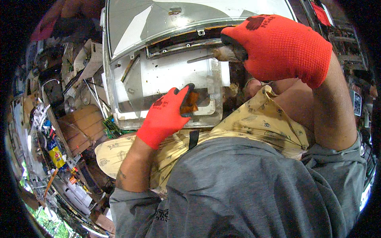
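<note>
My right hand (283,49), in a red glove with dark fingertips, is closed round the handle of a screwdriver (201,58). Its thin shaft points left, over the white lower part of a large framed panel (158,67). My left hand (166,115), gloved the same way, is at the near edge of that panel with thumb and forefinger spread apart. Beside its fingers shows an orange-brown piece (192,102); whether they touch it I cannot tell. A metal strip with small screw tabs (174,50) crosses the panel below its glossy grey upper part (166,23).
Crowded clutter lines the left, with a brown wooden board (81,129), a green circuit board (112,126) and a yellow packet (56,155). More items, including a red one (320,15), stand at the right. My legs in yellow patterned shorts (258,119) are close to the panel.
</note>
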`<state>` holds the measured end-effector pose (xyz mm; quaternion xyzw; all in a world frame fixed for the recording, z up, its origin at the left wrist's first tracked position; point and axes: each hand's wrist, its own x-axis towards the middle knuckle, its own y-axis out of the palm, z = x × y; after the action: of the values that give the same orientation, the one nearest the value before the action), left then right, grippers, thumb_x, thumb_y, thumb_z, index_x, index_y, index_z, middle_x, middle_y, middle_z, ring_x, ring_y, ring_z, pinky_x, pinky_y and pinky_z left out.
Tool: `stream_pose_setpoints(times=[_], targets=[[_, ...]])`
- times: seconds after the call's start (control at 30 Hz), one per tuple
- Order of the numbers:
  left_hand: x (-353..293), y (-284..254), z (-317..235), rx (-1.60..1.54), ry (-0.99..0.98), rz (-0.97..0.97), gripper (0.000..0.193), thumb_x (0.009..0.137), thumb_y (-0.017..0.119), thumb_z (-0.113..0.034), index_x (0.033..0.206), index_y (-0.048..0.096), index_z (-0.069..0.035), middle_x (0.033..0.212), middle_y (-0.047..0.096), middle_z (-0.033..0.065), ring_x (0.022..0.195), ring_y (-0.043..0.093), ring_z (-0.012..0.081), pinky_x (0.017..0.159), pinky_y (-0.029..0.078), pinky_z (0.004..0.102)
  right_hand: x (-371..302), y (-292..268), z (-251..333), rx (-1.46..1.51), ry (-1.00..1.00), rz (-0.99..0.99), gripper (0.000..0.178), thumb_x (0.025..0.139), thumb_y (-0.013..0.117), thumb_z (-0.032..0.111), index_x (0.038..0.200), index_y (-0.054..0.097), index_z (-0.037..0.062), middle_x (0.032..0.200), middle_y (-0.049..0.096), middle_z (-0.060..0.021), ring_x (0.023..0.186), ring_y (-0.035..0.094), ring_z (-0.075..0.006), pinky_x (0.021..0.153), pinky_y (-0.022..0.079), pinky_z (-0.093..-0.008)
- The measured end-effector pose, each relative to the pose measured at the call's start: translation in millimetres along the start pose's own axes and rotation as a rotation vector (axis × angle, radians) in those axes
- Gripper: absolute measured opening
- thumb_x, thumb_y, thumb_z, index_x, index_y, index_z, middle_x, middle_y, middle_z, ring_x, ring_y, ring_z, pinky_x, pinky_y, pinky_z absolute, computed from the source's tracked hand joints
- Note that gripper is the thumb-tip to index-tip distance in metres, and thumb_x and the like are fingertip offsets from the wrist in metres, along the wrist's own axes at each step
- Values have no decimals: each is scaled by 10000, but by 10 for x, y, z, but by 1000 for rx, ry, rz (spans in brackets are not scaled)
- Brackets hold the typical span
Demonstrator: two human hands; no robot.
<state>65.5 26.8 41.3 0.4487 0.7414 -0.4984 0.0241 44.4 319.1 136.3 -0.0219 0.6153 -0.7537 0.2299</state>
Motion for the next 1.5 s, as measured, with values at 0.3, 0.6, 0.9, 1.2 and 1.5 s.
stream_pose_setpoints(times=[0.3, 0.6, 0.9, 1.2, 1.5], targets=[[17, 108, -8, 83, 8, -168, 556, 694, 771, -177, 1217, 591, -127, 1152, 546, 160, 1047, 581, 385, 873, 502, 444, -34, 60, -22, -70, 42, -23, 611, 689, 608, 138, 1295, 565, 77, 1126, 650, -196, 1033, 633, -360, 909, 510, -408], [103, -27, 11, 76, -30, -235, 273, 747, 710, -137, 1001, 624, -88, 1005, 604, 139, 916, 624, 372, 781, 516, 437, -14, 64, -139, -50, 28, -34, 623, 700, 610, 134, 1317, 545, 80, 1123, 646, -191, 1030, 625, -370, 912, 505, -425], [-231, -715, 262, -246, -37, -624, 217, 763, 710, -174, 900, 624, -28, 824, 658, 148, 760, 649, 288, 729, 517, 389, -49, -46, -43, -79, 52, 47, 630, 695, 608, 117, 1319, 519, 101, 920, 644, -222, 894, 602, -426, 815, 490, -497], [-1977, -1044, 721, -566, -408, -1349, 327, 770, 767, -137, 1059, 652, -40, 975, 698, 48, 900, 636, 134, 840, 506, 302, 49, 102, -56, -38, -17, 106, 659, 711, 660, 172, 1323, 482, 2, 1111, 633, -235, 1044, 595, -410, 944, 470, -471], [-4450, -495, 2487, 203, -985, -1757, 285, 820, 740, -217, 984, 671, 5, 927, 714, 104, 833, 660, 210, 782, 507, 349, 174, 44, 11, 4, -13, 207, 688, 704, 660, 190, 1343, 479, 11, 1144, 627, -245, 1075, 597, -406, 960, 471, -459]])
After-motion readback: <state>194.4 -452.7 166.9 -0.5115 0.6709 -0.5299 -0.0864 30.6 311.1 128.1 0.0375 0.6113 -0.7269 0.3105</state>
